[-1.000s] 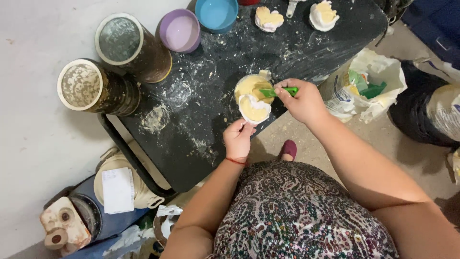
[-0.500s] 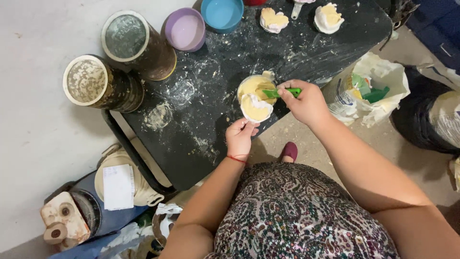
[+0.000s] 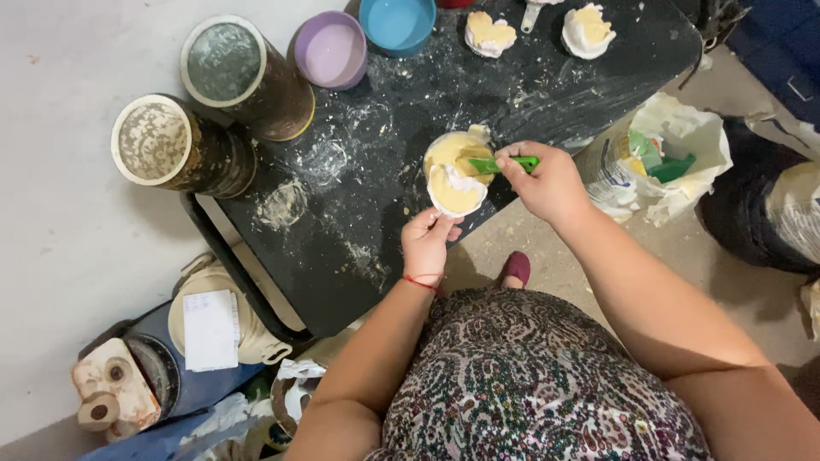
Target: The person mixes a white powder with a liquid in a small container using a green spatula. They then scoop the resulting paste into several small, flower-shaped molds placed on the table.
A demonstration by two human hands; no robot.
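My left hand (image 3: 430,243) holds a small white mould (image 3: 454,189) filled with pale yellow paste, just above the near edge of a black table (image 3: 359,248). My right hand (image 3: 547,181) grips a green-handled spatula (image 3: 504,164) whose tip rests in a round cup of yellow paste (image 3: 451,150) right behind the mould. Two more filled white moulds, one (image 3: 489,34) and the other (image 3: 588,29), lie at the far side of the table.
A purple bowl (image 3: 330,53) and a blue bowl (image 3: 397,23) stand at the back. Two dusty round tins, one (image 3: 243,77) and the other (image 3: 178,148), sit at the table's left corner. A white bag (image 3: 675,162) with green items lies on the floor to the right. Bags and clutter (image 3: 171,358) sit lower left.
Both hands stay at the mould and cup with only slight shifts of the spatula; the view has drifted a little.
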